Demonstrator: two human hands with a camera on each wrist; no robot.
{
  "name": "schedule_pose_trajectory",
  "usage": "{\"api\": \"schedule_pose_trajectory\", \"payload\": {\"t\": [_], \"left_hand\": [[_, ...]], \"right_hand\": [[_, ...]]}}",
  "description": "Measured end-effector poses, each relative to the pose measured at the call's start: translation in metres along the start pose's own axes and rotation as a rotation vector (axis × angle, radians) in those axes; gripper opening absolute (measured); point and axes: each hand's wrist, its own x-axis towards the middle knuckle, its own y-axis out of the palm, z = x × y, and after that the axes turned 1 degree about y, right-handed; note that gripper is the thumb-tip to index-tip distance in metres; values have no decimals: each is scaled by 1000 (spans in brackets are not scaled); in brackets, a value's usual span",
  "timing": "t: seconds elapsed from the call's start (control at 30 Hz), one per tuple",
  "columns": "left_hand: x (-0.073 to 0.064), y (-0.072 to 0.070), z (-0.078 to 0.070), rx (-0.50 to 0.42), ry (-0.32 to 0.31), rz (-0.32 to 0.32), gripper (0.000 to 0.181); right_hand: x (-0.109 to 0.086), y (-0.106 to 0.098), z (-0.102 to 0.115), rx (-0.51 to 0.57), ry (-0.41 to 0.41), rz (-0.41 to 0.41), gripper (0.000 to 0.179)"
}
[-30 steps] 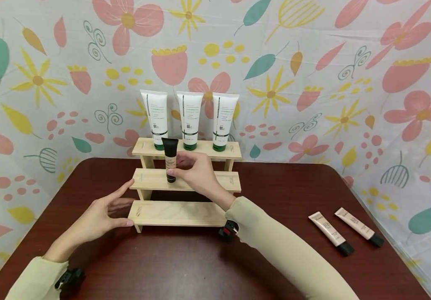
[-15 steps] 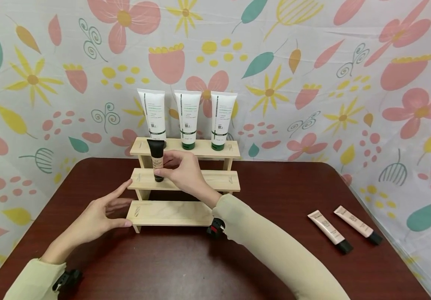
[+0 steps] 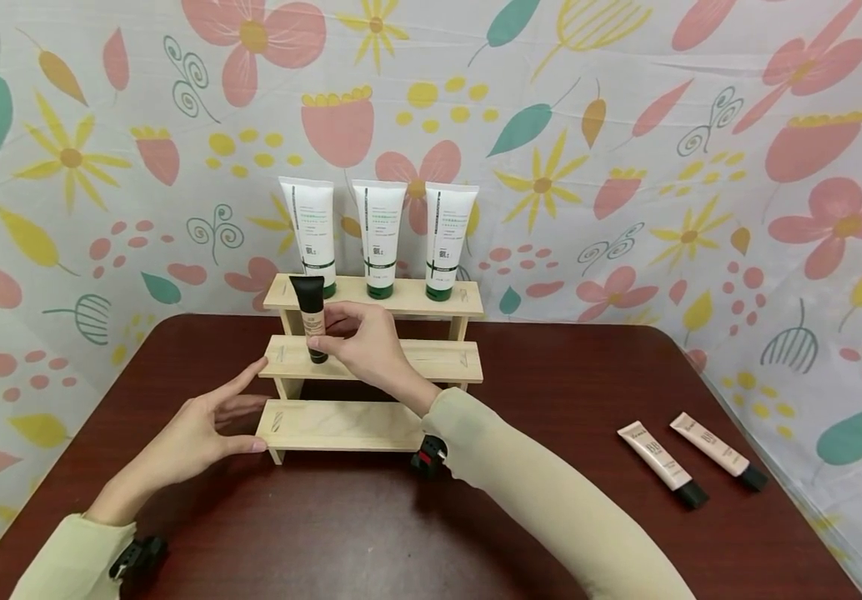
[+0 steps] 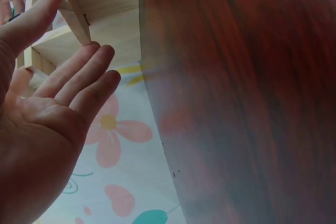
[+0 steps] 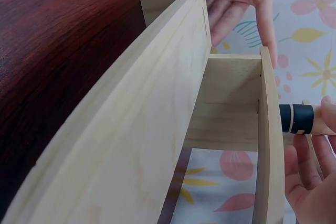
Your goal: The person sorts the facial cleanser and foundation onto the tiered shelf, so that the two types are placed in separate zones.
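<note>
A three-tier wooden display rack (image 3: 356,425) stands on the table. My right hand (image 3: 371,342) pinches a small beige cosmetic tube (image 3: 313,323) with black ends, upright at the left part of the middle tier. In the right wrist view its black cap (image 5: 302,118) is at the tier's surface; contact is hard to judge. My left hand (image 3: 194,433) touches the rack's left side, thumb at the lowest tier and index finger at the middle one. Its fingers look extended in the left wrist view, where the palm of the left hand (image 4: 47,129) shows.
Three white tubes with green caps, a left one (image 3: 313,225), a middle one (image 3: 380,229) and a right one (image 3: 448,229), stand on the top tier. Two beige BB tubes (image 3: 656,457) (image 3: 712,443) lie on the dark red table (image 3: 371,533) at right. A floral cloth (image 3: 626,125) hangs behind.
My right hand has shifted the small tube leftward along the middle tier, mostly before the half-second-ago frame. The left hand stays against the rack.
</note>
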Motion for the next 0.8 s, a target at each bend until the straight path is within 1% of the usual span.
{"api": "schedule_pose_trajectory", "payload": {"t": [0.23,0.37,0.5,0.63,0.8], "left_hand": [[0,0,-2,8,-9,2,110],[0,0,-1,2,-7,0,110],[-1,1,-1,0,-12,1,110],[-1,0,-1,1,-13,6,110],[0,0,-1,4,-7,1,110]], "right_hand": [[-1,0,-1,-16,2,12,31],[-3,0,-1,-32,7,12,32],[-5,-1,-2,-23,6,20,35],[-7,-4,-3,-21,-1,20,39],[-12,-10,-2,-15,12,17,39]]}}
